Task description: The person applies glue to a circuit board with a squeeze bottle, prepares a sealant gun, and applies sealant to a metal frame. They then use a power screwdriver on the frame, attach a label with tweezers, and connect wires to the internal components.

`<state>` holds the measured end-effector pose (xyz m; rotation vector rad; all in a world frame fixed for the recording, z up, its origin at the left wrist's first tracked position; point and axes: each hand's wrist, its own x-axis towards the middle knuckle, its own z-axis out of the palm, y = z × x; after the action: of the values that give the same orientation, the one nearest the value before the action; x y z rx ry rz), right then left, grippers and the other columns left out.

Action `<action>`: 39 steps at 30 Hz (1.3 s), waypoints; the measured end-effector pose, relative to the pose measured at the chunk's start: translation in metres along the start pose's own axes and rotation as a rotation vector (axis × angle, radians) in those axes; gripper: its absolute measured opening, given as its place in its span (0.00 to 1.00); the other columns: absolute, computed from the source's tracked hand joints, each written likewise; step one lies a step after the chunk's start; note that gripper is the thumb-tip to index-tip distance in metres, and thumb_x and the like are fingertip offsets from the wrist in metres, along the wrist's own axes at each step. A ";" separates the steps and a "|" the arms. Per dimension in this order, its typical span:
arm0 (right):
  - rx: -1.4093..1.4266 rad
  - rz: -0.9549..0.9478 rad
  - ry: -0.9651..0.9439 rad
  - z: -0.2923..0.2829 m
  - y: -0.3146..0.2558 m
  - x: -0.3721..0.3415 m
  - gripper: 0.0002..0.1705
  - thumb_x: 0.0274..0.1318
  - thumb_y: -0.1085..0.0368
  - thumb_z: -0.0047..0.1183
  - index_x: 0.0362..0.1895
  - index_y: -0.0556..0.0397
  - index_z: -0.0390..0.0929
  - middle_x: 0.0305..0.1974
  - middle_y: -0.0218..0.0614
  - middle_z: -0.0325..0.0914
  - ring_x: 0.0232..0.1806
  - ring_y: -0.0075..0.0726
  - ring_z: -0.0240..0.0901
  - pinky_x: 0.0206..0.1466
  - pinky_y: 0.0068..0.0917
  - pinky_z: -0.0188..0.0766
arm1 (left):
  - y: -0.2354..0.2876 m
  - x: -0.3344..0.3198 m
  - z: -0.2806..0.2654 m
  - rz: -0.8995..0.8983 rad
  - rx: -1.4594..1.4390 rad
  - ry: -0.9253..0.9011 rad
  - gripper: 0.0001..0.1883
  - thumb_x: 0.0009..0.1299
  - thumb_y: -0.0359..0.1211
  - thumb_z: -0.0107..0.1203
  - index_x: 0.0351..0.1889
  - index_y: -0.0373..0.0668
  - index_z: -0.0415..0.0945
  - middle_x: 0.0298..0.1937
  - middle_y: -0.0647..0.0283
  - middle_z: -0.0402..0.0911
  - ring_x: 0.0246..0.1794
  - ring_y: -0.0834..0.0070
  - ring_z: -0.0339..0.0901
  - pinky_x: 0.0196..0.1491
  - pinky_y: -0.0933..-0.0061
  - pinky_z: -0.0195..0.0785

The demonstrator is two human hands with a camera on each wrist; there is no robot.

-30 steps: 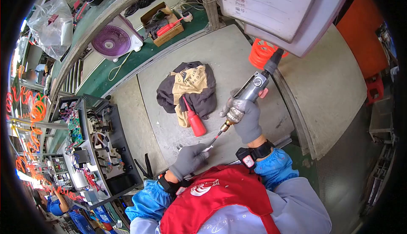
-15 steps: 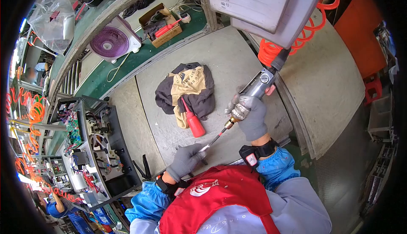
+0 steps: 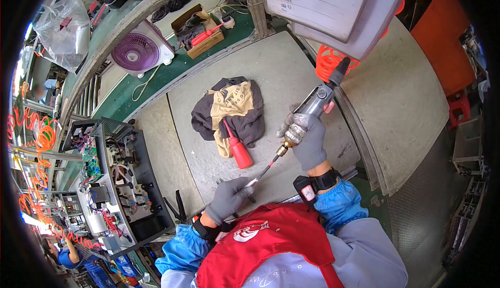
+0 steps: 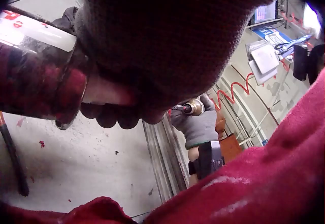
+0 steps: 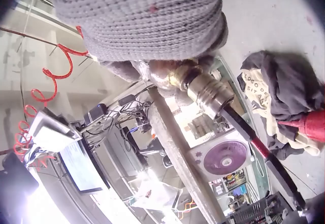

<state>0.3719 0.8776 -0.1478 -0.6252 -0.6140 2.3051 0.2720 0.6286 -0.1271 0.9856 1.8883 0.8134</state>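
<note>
My right hand grips a silver air screwdriver, tilted down to the left. A long dark bit with a red band comes out of its brass-coloured chuck. My left hand is curled near the bit's end, a small pale tip showing beside its fingers. In the left wrist view, those curled fingers hold a glossy dark red bottle-like cylinder with a white label and a pale neck; the hand hides it from above. Both hands wear grey knit gloves.
On the grey table lie a dark and tan cloth and a red squeeze bottle. Black-handled pliers are left of my left hand. An open equipment chassis stands at left. A red coiled hose and hanging cards are upper right.
The right hand and screwdriver shift slightly right, then settle back a little. The left hand moves slightly left, with the bit end staying close to it. The cloth and red bottle stay put.
</note>
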 end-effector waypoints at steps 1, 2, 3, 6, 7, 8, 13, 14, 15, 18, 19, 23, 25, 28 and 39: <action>0.007 0.006 0.004 -0.001 0.001 0.001 0.22 0.47 0.65 0.50 0.50 0.57 0.70 0.28 0.37 0.75 0.26 0.43 0.76 0.33 0.43 0.79 | 0.001 0.000 0.000 -0.002 0.003 -0.001 0.14 0.72 0.36 0.58 0.49 0.36 0.80 0.30 0.59 0.79 0.29 0.77 0.73 0.37 0.71 0.69; 0.013 0.011 0.009 -0.002 0.002 0.002 0.22 0.48 0.65 0.50 0.50 0.57 0.70 0.28 0.37 0.75 0.26 0.43 0.76 0.33 0.43 0.79 | 0.002 -0.001 -0.001 -0.003 0.005 -0.001 0.14 0.72 0.36 0.58 0.49 0.36 0.80 0.30 0.59 0.79 0.28 0.77 0.73 0.37 0.71 0.69; 0.020 0.017 0.013 -0.003 0.003 0.003 0.22 0.48 0.64 0.50 0.50 0.57 0.70 0.28 0.37 0.75 0.25 0.43 0.76 0.32 0.43 0.79 | 0.002 -0.001 -0.001 -0.005 0.007 -0.002 0.14 0.72 0.36 0.58 0.49 0.36 0.80 0.30 0.59 0.79 0.28 0.77 0.73 0.36 0.71 0.69; 0.017 0.026 0.014 -0.003 0.004 0.005 0.22 0.48 0.64 0.50 0.50 0.57 0.70 0.28 0.37 0.75 0.26 0.43 0.76 0.32 0.43 0.79 | 0.001 -0.002 0.000 0.029 -0.006 0.014 0.14 0.72 0.36 0.58 0.49 0.36 0.80 0.30 0.59 0.79 0.28 0.76 0.73 0.36 0.71 0.68; 0.008 0.021 0.016 -0.002 0.003 0.004 0.22 0.48 0.64 0.50 0.50 0.57 0.70 0.28 0.37 0.75 0.26 0.43 0.76 0.33 0.43 0.79 | 0.001 -0.002 0.000 0.033 -0.004 0.013 0.14 0.72 0.36 0.58 0.49 0.36 0.80 0.30 0.59 0.79 0.28 0.76 0.73 0.36 0.71 0.68; -0.002 0.016 0.017 0.001 0.002 0.003 0.22 0.48 0.64 0.51 0.50 0.58 0.70 0.27 0.37 0.75 0.26 0.43 0.76 0.33 0.43 0.79 | 0.001 -0.002 -0.001 0.037 -0.002 0.013 0.14 0.72 0.36 0.58 0.49 0.36 0.80 0.30 0.59 0.79 0.28 0.76 0.73 0.37 0.71 0.69; 0.091 0.015 -0.066 0.000 0.001 0.002 0.22 0.47 0.66 0.51 0.50 0.57 0.70 0.27 0.38 0.76 0.26 0.44 0.77 0.32 0.43 0.79 | -0.001 -0.001 -0.001 0.070 0.018 0.025 0.15 0.72 0.37 0.58 0.49 0.36 0.80 0.31 0.57 0.80 0.29 0.74 0.74 0.37 0.70 0.69; 0.154 0.021 -0.104 0.001 0.000 0.002 0.21 0.46 0.67 0.51 0.49 0.57 0.70 0.26 0.39 0.76 0.25 0.45 0.77 0.31 0.43 0.80 | -0.001 -0.001 -0.001 0.067 0.019 0.023 0.15 0.72 0.37 0.57 0.49 0.36 0.80 0.31 0.57 0.80 0.29 0.74 0.75 0.37 0.70 0.69; 0.217 0.025 -0.141 0.002 -0.001 0.001 0.20 0.46 0.69 0.51 0.48 0.58 0.71 0.26 0.40 0.76 0.24 0.46 0.78 0.29 0.43 0.80 | -0.001 0.000 0.000 0.066 0.021 0.019 0.15 0.72 0.38 0.57 0.49 0.36 0.80 0.31 0.57 0.80 0.29 0.74 0.75 0.38 0.70 0.69; 0.195 -0.001 -0.154 0.006 -0.002 -0.002 0.21 0.45 0.70 0.51 0.48 0.57 0.71 0.27 0.41 0.77 0.24 0.46 0.78 0.28 0.42 0.80 | 0.000 0.001 0.001 0.060 0.022 0.017 0.15 0.73 0.38 0.57 0.49 0.36 0.80 0.32 0.57 0.80 0.29 0.74 0.75 0.37 0.70 0.69; 0.187 -0.004 -0.157 0.009 -0.003 -0.003 0.21 0.45 0.70 0.51 0.47 0.57 0.71 0.27 0.42 0.77 0.23 0.46 0.78 0.28 0.42 0.80 | 0.000 0.001 0.001 0.054 0.029 0.009 0.15 0.73 0.38 0.57 0.49 0.36 0.80 0.32 0.57 0.80 0.29 0.74 0.75 0.37 0.70 0.70; 0.139 0.000 -0.156 0.013 -0.006 -0.002 0.20 0.45 0.71 0.50 0.47 0.57 0.71 0.26 0.42 0.77 0.23 0.45 0.78 0.28 0.41 0.79 | 0.001 0.000 -0.001 0.039 0.041 0.004 0.15 0.73 0.38 0.57 0.49 0.37 0.80 0.32 0.57 0.80 0.29 0.74 0.75 0.38 0.70 0.70; 0.115 -0.009 -0.110 0.014 -0.005 -0.002 0.19 0.46 0.71 0.50 0.46 0.58 0.71 0.25 0.41 0.77 0.22 0.45 0.78 0.28 0.40 0.79 | 0.001 -0.001 0.000 0.052 0.036 0.019 0.15 0.73 0.38 0.57 0.49 0.37 0.80 0.31 0.57 0.81 0.30 0.74 0.76 0.38 0.70 0.70; 0.115 -0.030 -0.031 0.016 -0.004 -0.003 0.18 0.47 0.71 0.49 0.46 0.58 0.71 0.25 0.40 0.76 0.22 0.45 0.78 0.28 0.40 0.80 | 0.002 -0.003 0.002 0.077 0.039 0.040 0.14 0.73 0.38 0.57 0.49 0.38 0.80 0.31 0.58 0.81 0.30 0.75 0.76 0.38 0.70 0.71; 0.100 -0.045 -0.058 0.015 -0.009 -0.009 0.21 0.45 0.71 0.50 0.48 0.58 0.71 0.27 0.38 0.76 0.24 0.45 0.78 0.29 0.43 0.80 | -0.002 -0.001 0.001 0.060 0.050 0.016 0.14 0.73 0.38 0.57 0.49 0.38 0.80 0.31 0.59 0.81 0.29 0.76 0.76 0.37 0.71 0.70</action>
<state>0.3732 0.8740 -0.1282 -0.4942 -0.5301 2.3032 0.2725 0.6264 -0.1289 1.0746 1.9089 0.8144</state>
